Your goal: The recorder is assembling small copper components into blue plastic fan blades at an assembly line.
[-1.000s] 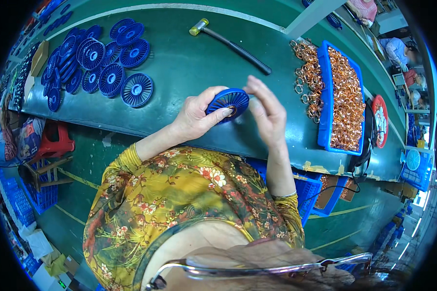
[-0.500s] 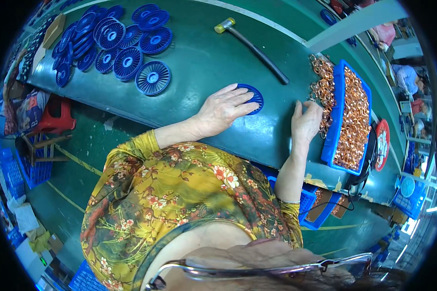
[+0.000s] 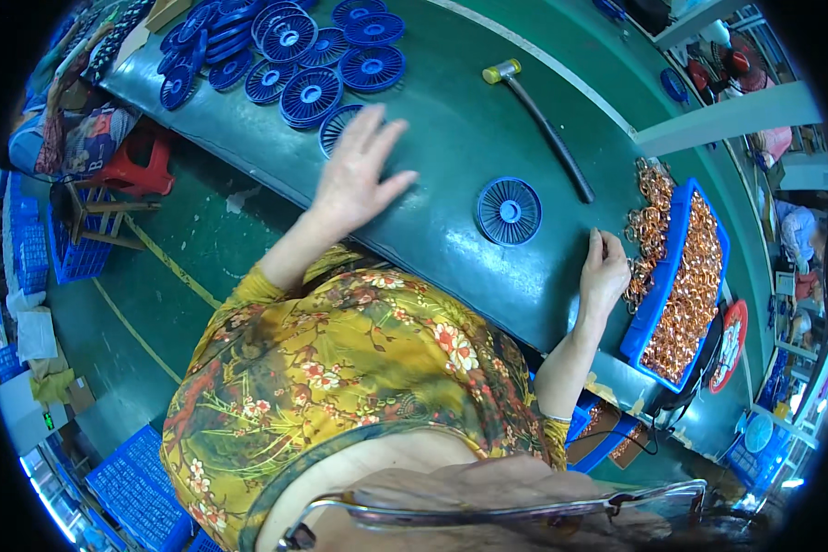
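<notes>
Blue and spoked, the wheel (image 3: 509, 212) lies loose on the tabletop (image 3: 446, 235): my left hand (image 3: 354, 181) has left it, grip released, for another wheel (image 3: 330, 134). My right hand (image 3: 605, 278) curls beside copper-coloured rings (image 3: 651, 223); whether it grasps one, I cannot tell.

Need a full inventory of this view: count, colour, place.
Flat worktable: 1, green, across the middle
Lone round spoked plastic wheel: 1, blue, on the worktable, between the hands
Matching spoked wheels: over a dozen, blue, worktable's left, many overlapping
Long-handled hammer: 1, yellow head, black handle, beyond the lone wheel
Rectangular plastic tray: 1, blue, worktable's right
Shiny metal rings: uncountable, copper-coloured, in and beside the tray
Round shallow dish: 1, red, right of the tray
Plastic stool: 1, red, floor at left
Plastic crates: several, blue, floor at left
Co-workers: several, partly hidden, upper right
Remaining background: too small to list
Patterned top: 1, yellow floral, worn
Left hand: 1, bare, spread near the matching wheels
Right hand: 1, bare, pinched, contents unclear, beside loose rings
</notes>
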`<act>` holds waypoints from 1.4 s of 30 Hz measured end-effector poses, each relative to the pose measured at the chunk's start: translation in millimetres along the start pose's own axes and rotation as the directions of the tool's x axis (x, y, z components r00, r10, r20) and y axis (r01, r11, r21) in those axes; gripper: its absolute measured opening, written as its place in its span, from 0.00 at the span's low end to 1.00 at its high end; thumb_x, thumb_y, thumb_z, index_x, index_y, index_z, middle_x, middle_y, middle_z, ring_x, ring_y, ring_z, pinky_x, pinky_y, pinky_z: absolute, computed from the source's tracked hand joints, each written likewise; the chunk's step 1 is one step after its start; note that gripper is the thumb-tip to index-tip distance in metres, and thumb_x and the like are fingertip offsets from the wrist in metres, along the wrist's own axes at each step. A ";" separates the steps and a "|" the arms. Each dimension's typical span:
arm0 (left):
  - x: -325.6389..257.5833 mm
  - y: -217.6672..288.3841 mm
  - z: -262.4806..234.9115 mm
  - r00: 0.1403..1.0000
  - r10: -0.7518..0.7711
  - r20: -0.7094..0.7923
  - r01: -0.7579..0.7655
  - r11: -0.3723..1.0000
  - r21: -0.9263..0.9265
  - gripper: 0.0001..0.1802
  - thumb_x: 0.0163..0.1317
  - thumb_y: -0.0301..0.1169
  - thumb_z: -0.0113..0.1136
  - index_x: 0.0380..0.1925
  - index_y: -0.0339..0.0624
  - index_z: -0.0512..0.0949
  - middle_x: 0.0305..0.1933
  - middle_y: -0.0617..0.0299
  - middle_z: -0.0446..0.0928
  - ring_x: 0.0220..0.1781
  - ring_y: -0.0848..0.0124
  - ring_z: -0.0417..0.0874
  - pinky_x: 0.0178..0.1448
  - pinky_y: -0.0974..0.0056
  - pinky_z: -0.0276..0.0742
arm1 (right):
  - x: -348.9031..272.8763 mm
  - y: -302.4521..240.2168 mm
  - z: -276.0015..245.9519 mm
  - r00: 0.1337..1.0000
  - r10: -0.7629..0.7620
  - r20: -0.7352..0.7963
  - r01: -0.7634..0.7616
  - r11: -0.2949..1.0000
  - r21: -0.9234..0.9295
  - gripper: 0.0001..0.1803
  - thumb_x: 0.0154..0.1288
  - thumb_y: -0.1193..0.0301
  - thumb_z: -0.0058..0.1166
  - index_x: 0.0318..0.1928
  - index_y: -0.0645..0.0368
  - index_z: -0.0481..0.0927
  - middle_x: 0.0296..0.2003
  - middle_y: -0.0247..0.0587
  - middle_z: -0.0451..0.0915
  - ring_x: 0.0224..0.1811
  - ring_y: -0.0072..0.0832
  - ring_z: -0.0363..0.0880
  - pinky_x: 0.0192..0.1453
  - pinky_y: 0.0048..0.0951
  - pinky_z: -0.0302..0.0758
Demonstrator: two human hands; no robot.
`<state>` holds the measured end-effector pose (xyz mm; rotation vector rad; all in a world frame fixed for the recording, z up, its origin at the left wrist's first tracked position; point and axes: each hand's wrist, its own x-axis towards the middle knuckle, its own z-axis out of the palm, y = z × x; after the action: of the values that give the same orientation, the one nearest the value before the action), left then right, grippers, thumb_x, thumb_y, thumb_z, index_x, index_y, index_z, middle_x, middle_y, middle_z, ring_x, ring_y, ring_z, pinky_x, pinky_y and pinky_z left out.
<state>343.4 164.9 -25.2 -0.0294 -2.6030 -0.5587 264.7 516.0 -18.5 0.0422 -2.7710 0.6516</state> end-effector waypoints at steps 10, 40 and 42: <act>11.0 -30.6 -8.2 0.992 -0.037 0.121 0.013 0.980 0.198 0.26 0.56 0.38 0.63 0.53 0.34 0.72 0.54 0.41 0.75 0.59 0.48 0.75 0.60 0.53 0.73 | 2.6 7.8 10.2 0.964 -0.144 -0.225 0.099 0.975 -0.199 0.14 0.65 0.61 0.54 0.41 0.60 0.80 0.34 0.50 0.77 0.37 0.46 0.78 0.38 0.44 0.75; 31.8 44.3 19.6 0.963 -0.195 0.185 0.267 0.615 -0.742 0.16 0.71 0.41 0.49 0.44 0.37 0.68 0.31 0.63 0.73 0.30 0.78 0.74 0.34 0.69 0.73 | -38.5 -80.6 -9.2 0.796 -0.488 -0.358 0.601 0.706 0.374 0.12 0.45 0.78 0.69 0.31 0.58 0.79 0.30 0.39 0.79 0.31 0.34 0.78 0.34 0.31 0.75; 31.4 61.2 15.9 0.940 -0.175 0.293 0.341 0.500 -0.796 0.16 0.72 0.41 0.48 0.44 0.37 0.68 0.33 0.63 0.73 0.32 0.78 0.74 0.36 0.71 0.73 | -37.6 -91.8 -10.5 0.760 -0.521 -0.390 0.648 0.655 0.388 0.12 0.44 0.78 0.69 0.30 0.57 0.79 0.30 0.38 0.79 0.31 0.34 0.78 0.34 0.31 0.75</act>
<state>315.6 224.8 -0.2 0.0060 -2.2159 -1.9762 312.3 436.8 19.2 0.8821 -2.0666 1.0725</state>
